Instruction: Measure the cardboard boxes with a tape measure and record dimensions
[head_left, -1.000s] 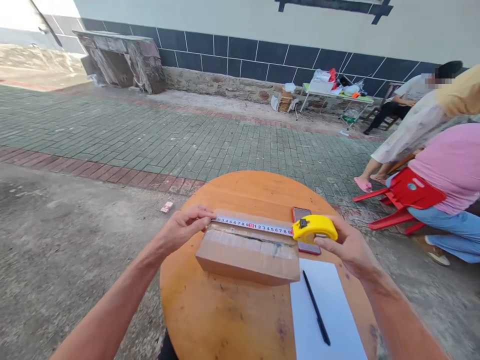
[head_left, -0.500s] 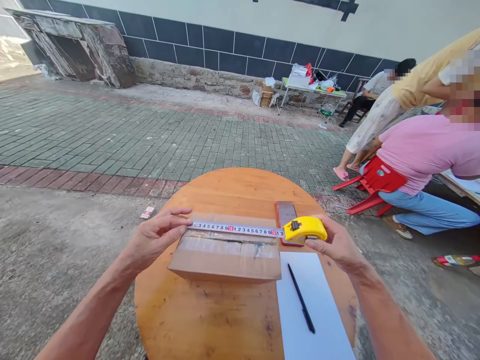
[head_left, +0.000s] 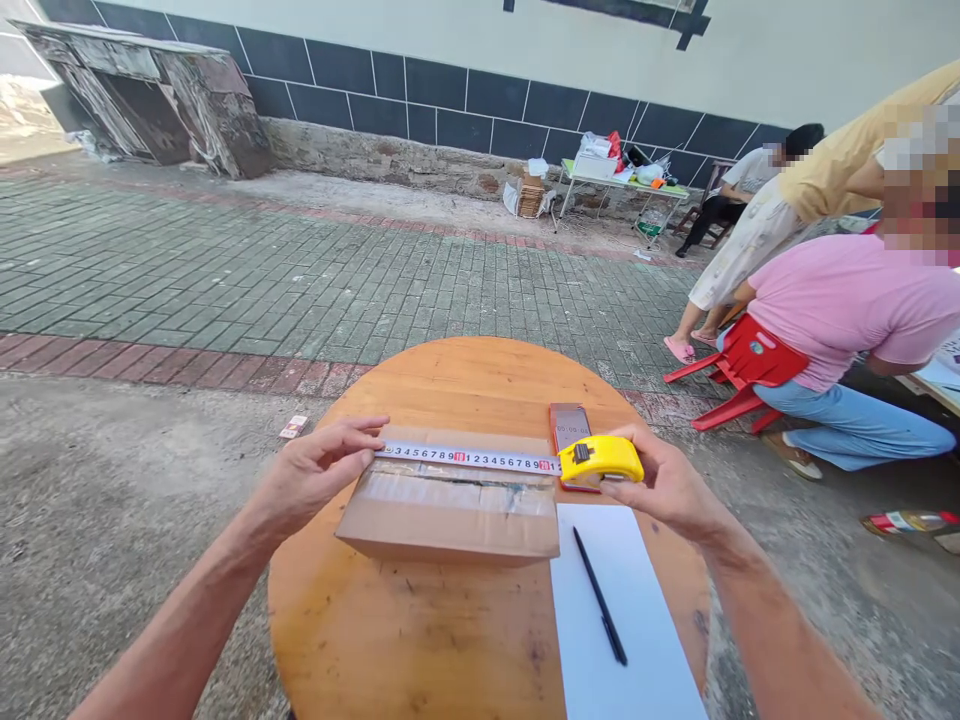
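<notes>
A taped cardboard box (head_left: 450, 520) sits on the round wooden table (head_left: 420, 640). Across its top, left to right, lies the pulled-out blade of a yellow tape measure (head_left: 600, 462), with red marks at 10 and 20. My left hand (head_left: 330, 465) pinches the blade's free end at the box's left edge. At the right edge, my right hand (head_left: 664, 485) is wrapped round the yellow case, thumb below it. Behind the case, partly covered by it, is a red-edged phone (head_left: 570, 425) showing digits. A black pen (head_left: 600, 595) rests on white paper (head_left: 652, 640) at the right.
To the right, a person in pink (head_left: 847, 300) sits on a red plastic chair (head_left: 757, 365), with another person in yellow bending beside them. A bottle (head_left: 907, 522) lies on the ground. Against the far wall stands a cluttered folding table (head_left: 600, 175).
My right hand and the tape measure's case have shifted slightly left, closer to the box's right edge, so slightly less blade shows. My left hand stays at the blade's end.
</notes>
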